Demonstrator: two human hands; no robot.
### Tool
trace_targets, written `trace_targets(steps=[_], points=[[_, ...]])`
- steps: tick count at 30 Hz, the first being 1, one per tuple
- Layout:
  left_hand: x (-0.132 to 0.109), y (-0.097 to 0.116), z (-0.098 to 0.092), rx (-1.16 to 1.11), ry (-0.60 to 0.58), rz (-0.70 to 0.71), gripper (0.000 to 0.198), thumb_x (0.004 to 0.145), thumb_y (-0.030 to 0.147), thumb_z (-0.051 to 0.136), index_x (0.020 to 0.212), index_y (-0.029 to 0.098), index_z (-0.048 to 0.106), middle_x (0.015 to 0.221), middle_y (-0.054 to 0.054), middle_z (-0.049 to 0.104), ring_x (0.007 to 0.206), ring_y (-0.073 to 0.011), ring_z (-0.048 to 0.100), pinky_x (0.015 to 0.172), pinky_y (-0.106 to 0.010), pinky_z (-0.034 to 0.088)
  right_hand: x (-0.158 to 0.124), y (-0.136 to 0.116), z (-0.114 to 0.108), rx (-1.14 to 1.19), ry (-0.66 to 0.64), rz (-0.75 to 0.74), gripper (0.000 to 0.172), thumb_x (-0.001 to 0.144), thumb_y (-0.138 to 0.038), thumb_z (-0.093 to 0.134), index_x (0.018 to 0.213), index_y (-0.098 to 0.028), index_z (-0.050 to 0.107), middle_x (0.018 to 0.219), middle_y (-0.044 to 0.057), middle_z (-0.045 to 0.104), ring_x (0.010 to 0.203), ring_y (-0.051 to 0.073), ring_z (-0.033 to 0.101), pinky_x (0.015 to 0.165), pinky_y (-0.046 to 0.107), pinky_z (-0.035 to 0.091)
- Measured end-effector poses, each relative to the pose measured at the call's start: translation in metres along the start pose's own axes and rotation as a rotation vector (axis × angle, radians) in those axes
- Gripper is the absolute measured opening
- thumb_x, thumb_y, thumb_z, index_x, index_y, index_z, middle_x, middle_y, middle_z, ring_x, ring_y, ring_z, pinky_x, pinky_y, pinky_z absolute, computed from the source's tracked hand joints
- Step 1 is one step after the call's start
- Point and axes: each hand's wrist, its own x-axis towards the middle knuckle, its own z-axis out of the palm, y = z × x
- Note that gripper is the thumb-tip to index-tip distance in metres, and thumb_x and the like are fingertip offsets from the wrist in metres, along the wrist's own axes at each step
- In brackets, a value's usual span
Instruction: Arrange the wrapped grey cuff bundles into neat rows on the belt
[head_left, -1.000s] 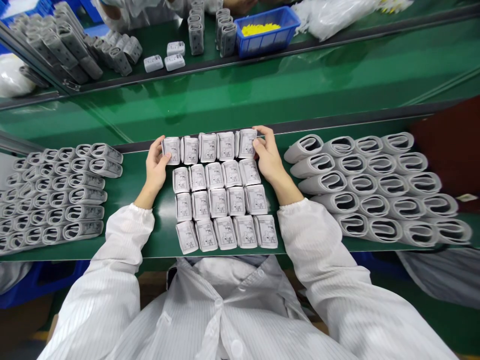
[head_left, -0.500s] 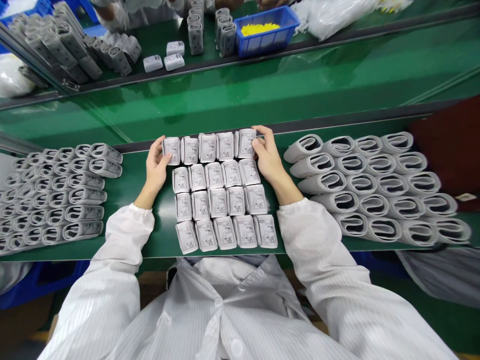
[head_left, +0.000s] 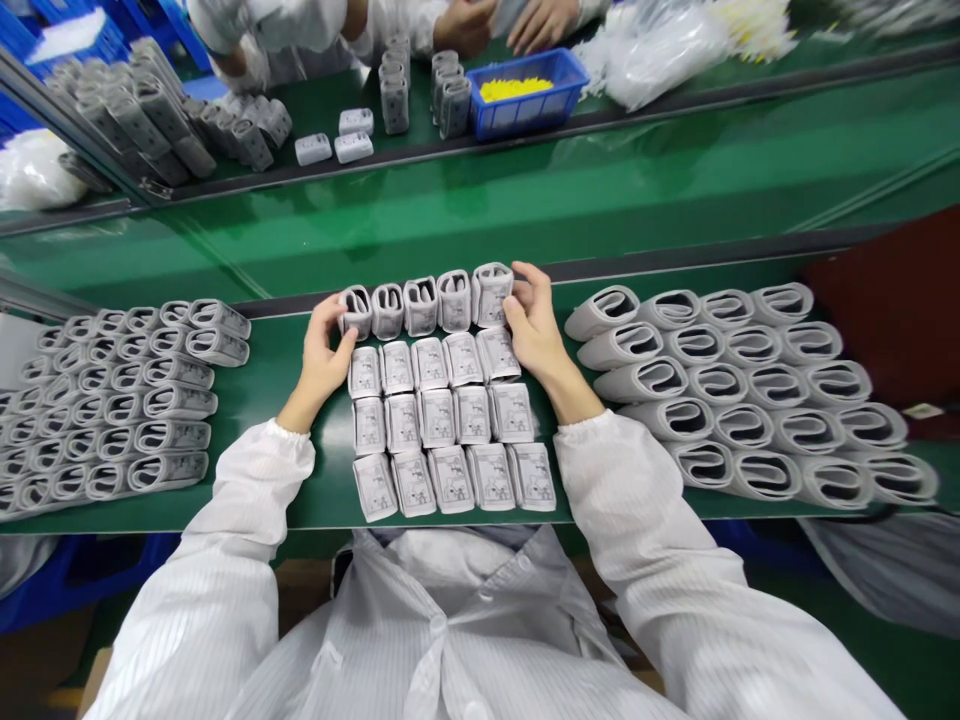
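Several folded grey cloth rolls with printed faces lie in rows on the green table before me. The back row of rolls stands tilted up, its folded ends showing. My left hand is closed on the left end of this row, thumb on the near side and fingers behind. At the right end, my right hand grips the last roll the same way, so the row is pressed between both hands. Nearer me, the other printed rolls lie with their printed faces up.
Stacked grey rolls stand at left, and larger rolls at right. On the raised back shelf are a blue basket of yellow pieces, more rolls and a plastic bag. A co-worker's hands show beyond.
The back row has turned from printed faces up to folded ends up, between my two hands. The co-worker's hands have come further into view at the top.
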Motion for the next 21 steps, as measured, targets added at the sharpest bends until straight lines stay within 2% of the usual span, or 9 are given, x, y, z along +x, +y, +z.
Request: trace_targets(steps=[5, 10, 12, 15, 18, 20, 21], points=[[-0.003, 0.004, -0.001, 0.038, -0.026, -0.056, 0.048, 0.113, 0.066, 0.066, 0.136, 0.024, 0.062, 0.165, -0.023, 0.068, 0.158, -0.0358, 0.068, 0.132, -0.06, 0.058, 0.0, -0.005, 0.002, 0.022, -0.004, 0.042, 0.09, 0.11, -0.084, 0.059, 0.18, -0.035, 0.033, 0.154, 0.015, 0.072, 0.109, 0.031, 0.075, 0.109, 0.057, 0.066], [0.0, 0.006, -0.003, 0.059, -0.008, -0.087, 0.042, 0.11, 0.052, 0.07, 0.139, 0.022, 0.062, 0.167, -0.025, 0.067, 0.158, -0.0363, 0.068, 0.13, -0.061, 0.059, 0.003, -0.007, 0.005, 0.043, -0.078, 0.089, 0.095, 0.108, -0.081, 0.062, 0.183, -0.03, 0.038, 0.18, 0.019, 0.056, 0.136, 0.036, 0.072, 0.12, 0.059, 0.06], [0.001, 0.009, -0.005, 0.087, 0.06, -0.063, 0.042, 0.107, 0.046, 0.073, 0.14, 0.022, 0.062, 0.165, -0.024, 0.068, 0.159, -0.0371, 0.066, 0.131, -0.063, 0.057, 0.004, -0.008, 0.006, 0.025, -0.102, 0.089, 0.09, 0.108, -0.077, 0.061, 0.183, -0.029, 0.042, 0.182, 0.018, 0.055, 0.149, 0.038, 0.067, 0.124, 0.06, 0.057], [-0.001, 0.019, -0.008, 0.13, 0.228, -0.004, 0.032, 0.104, 0.042, 0.074, 0.128, 0.022, 0.065, 0.15, -0.02, 0.075, 0.154, -0.0361, 0.069, 0.135, -0.065, 0.053, 0.005, -0.009, 0.008, -0.023, -0.1, 0.057, 0.084, 0.109, -0.07, 0.06, 0.181, -0.028, 0.046, 0.179, 0.018, 0.059, 0.16, 0.038, 0.06, 0.124, 0.059, 0.056], [-0.011, 0.046, -0.013, 0.08, 0.338, 0.024, 0.025, 0.105, 0.04, 0.074, 0.121, 0.022, 0.07, 0.129, -0.014, 0.081, 0.131, -0.0307, 0.08, 0.12, -0.056, 0.063, 0.005, -0.008, 0.01, -0.033, -0.081, 0.045, 0.085, 0.106, -0.067, 0.063, 0.179, -0.026, 0.047, 0.176, 0.021, 0.061, 0.158, 0.039, 0.06, 0.12, 0.06, 0.059], [-0.019, 0.08, -0.022, -0.011, 0.305, 0.017, 0.02, 0.106, 0.037, 0.075, 0.12, 0.022, 0.074, 0.116, -0.011, 0.084, 0.111, -0.0256, 0.083, 0.103, -0.045, 0.069, 0.006, -0.006, 0.011, -0.025, -0.068, 0.051, 0.086, 0.104, -0.068, 0.064, 0.177, -0.024, 0.048, 0.173, 0.023, 0.062, 0.156, 0.039, 0.062, 0.119, 0.06, 0.059], [-0.023, 0.103, -0.029, -0.054, 0.243, 0.011, 0.015, 0.108, 0.036, 0.075, 0.116, 0.023, 0.076, 0.11, -0.009, 0.084, 0.104, -0.0238, 0.083, 0.097, -0.041, 0.07, 0.006, -0.005, 0.012, -0.022, -0.06, 0.054, 0.085, 0.104, -0.068, 0.064, 0.175, -0.023, 0.049, 0.171, 0.024, 0.063, 0.155, 0.039, 0.063, 0.12, 0.06, 0.059]])
